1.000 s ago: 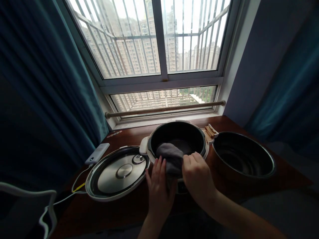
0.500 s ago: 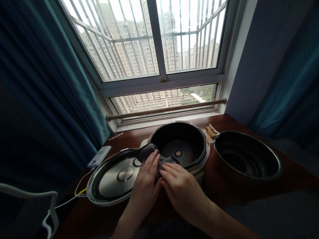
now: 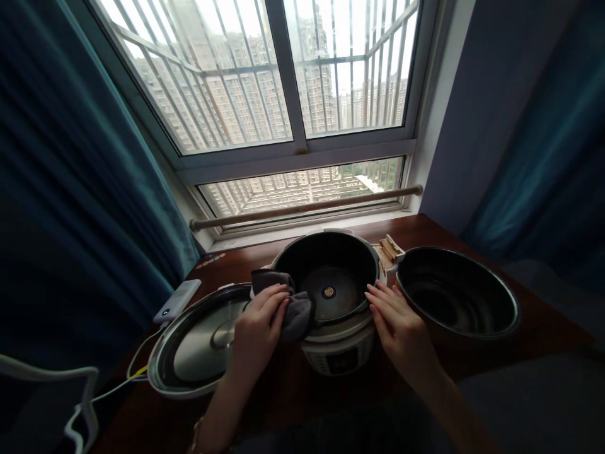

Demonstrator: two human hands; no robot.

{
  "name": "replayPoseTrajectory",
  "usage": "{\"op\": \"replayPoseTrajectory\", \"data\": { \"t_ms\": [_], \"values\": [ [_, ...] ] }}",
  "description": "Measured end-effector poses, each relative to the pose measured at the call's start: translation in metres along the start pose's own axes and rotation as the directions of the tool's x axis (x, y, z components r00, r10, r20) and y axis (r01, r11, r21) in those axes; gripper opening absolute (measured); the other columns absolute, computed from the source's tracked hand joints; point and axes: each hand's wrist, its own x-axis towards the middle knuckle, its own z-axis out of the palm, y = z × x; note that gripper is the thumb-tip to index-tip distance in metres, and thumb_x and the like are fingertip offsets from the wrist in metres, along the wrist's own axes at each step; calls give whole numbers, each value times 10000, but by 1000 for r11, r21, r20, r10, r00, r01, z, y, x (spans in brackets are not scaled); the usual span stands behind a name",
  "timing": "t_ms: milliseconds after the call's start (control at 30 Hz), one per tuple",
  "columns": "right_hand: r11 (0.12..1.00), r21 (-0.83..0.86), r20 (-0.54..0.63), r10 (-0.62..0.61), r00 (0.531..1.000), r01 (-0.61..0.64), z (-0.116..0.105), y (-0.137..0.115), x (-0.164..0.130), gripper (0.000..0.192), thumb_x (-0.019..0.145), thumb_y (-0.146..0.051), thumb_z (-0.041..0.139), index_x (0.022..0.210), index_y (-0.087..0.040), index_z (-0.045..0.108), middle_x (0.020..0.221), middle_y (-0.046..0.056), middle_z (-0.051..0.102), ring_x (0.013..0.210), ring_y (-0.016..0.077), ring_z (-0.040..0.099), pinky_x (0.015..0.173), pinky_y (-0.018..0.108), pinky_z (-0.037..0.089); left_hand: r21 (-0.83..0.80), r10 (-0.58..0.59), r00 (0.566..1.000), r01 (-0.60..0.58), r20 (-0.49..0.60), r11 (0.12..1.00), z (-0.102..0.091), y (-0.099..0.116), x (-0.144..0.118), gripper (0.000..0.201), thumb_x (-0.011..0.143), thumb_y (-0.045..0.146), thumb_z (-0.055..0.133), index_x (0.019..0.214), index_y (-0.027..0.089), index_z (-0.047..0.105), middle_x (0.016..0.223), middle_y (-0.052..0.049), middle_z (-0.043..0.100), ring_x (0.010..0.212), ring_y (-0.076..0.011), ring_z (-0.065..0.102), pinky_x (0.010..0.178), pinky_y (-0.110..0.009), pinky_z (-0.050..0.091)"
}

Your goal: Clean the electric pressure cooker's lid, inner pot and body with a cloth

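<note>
A grey cloth [image 3: 297,315] is bunched in my left hand [image 3: 259,325], its folds hanging at the front left rim of a pressure cooker [image 3: 338,343]. The cooker stands without its lid, and a small round metal piece shows in the middle of its dark floor. My right hand [image 3: 396,320] is at the cooker's right side with fingers stretched out and nothing in it; whether the fingertips touch the rim I cannot tell. Left of the cooker lies its lid [image 3: 205,353], metal inner side up, partly behind my left hand and forearm.
A dark inner pot [image 3: 508,296] sits to the right of the cooker. At the left, a white power bank [image 3: 182,299] with a white cable [image 3: 113,391] lies beside the lid. Behind the wooden table [image 3: 236,263] are a rail [image 3: 302,209] and the window.
My hands have come apart. The right hand has let go of the cloth and moved right to the cooker's side; the left has shifted left with the cloth. The view has turned slightly.
</note>
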Motion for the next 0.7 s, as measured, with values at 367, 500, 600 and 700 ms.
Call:
{"op": "replayPoseTrajectory", "data": {
  "t_ms": [367, 500, 600, 700],
  "values": [
    [1000, 1, -73, -4, 997, 4, 6, -1, -2, 305, 863, -144, 453, 1135, -161, 591, 1185, 68, 589, 1172, 204, 486, 1001, 414, 400, -131, 204, 978, -198, 38, 971, 6, 72, -4, 129, 828, 110, 490, 910, 165, 574, 905, -54, 641, 862, -180, 562, 788, -339, 455],
    [1000, 27, -56, 7, 998, -6, 2, 0, -1, 291, 860, -155, 458, 1106, -172, 612, 1166, 63, 602, 1155, 207, 503, 994, 419, 410, -74, 210, 972, -203, 103, 976, 9, 74, -5, 118, 837, 136, 475, 909, 167, 563, 884, -65, 626, 832, -193, 549, 745, -347, 450],
    [999, 44, -32, 8, 999, -7, 0, 2, 0, 293, 860, -159, 455, 1105, -171, 615, 1162, 66, 604, 1156, 212, 502, 985, 421, 421, -119, 272, 949, -255, 160, 960, 1, 58, -2, 155, 837, 141, 472, 964, 175, 556, 919, -71, 621, 865, -195, 546, 766, -346, 446],
    [999, 53, -37, 1, 999, 1, -1, 4, 1, 297, 859, -163, 455, 1107, -188, 617, 1152, 59, 610, 1143, 216, 513, 977, 428, 427, -176, 326, 919, -291, 222, 940, -11, 36, 3, 180, 841, 141, 462, 991, 180, 553, 942, -69, 622, 888, -186, 544, 793, -341, 438]
  ]
}}
